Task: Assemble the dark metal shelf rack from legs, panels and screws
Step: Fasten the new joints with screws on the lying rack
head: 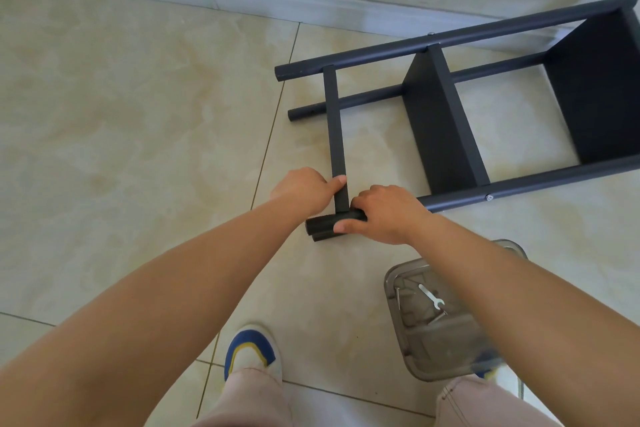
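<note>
From my head camera, looking down: the shelf rack (460, 107) lies on its side on the tiled floor (138, 114), to the right and far from me, because flat like this its joints face up where I can reach them. My left hand (304, 189) is curled around the near end of the narrow panel (334, 121), thumb pressed along its edge, to keep it square against the leg. My right hand (384, 213) wraps over the near leg (540, 180) at that same corner, fingers curled over the tube and thumb below, pinning leg and panel together (I judge this is to line up the screw holes before a screw goes in).

Counting: I make out four legs, two far and two near, the lowest near one showing only as a stub under my right hand. Three panels cross them: the narrow one I hold, a wide middle one, and one at the far right end. Two screw heads show, one on the far leg (430, 33) and one on the near leg (489, 198).

The clear plastic box (446, 354) sits near my right foot, kept within reach; inside is one small wrench (430, 296) and a few loose bits of hardware I cannot count. One shoe (251, 348) shows plainly.
</note>
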